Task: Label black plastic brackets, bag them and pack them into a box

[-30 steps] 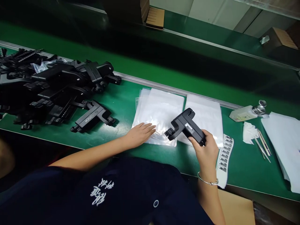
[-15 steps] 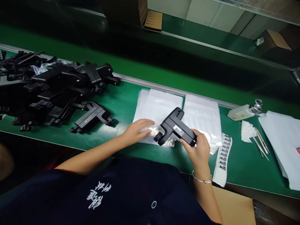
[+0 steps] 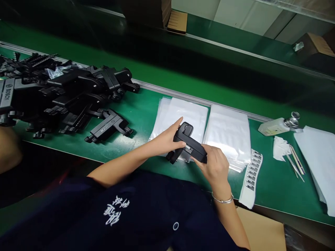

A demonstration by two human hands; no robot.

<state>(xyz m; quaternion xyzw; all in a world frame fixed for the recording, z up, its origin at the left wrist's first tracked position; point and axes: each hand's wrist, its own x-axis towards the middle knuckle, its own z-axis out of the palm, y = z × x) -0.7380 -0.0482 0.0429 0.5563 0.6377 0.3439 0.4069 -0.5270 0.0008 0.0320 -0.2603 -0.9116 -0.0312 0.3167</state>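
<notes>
Between my hands is a black plastic bracket (image 3: pixel 195 146) with a small printed label on its upper face and a forked, curved end. My right hand (image 3: pixel 215 165) grips its right end, fingers over the top. On the forked end lies my left hand (image 3: pixel 169 141), thumb across the upper face and index finger along the far side; the other fingers are hidden beneath. Under and behind the bracket lie two stacks of clear plastic bags, a left stack (image 3: pixel 167 111) and a right stack (image 3: pixel 230 134). A similar bracket marked BOSCH (image 3: pixel 107 128) rests to the left.
A heap of black brackets (image 3: pixel 75 87) fills the bench's left side. To the right are a label strip (image 3: pixel 251 174), a pump bottle (image 3: pixel 273 126), a crumpled tissue (image 3: pixel 280 148), tweezers (image 3: pixel 295 167) and white sheets (image 3: pixel 318 157). A person's arm (image 3: pixel 9 150) shows at the left edge.
My left hand has moved right and taken hold of the bracket's forked end. The bracket has turned and shifted slightly left in my right hand. The whole view has shifted a little.
</notes>
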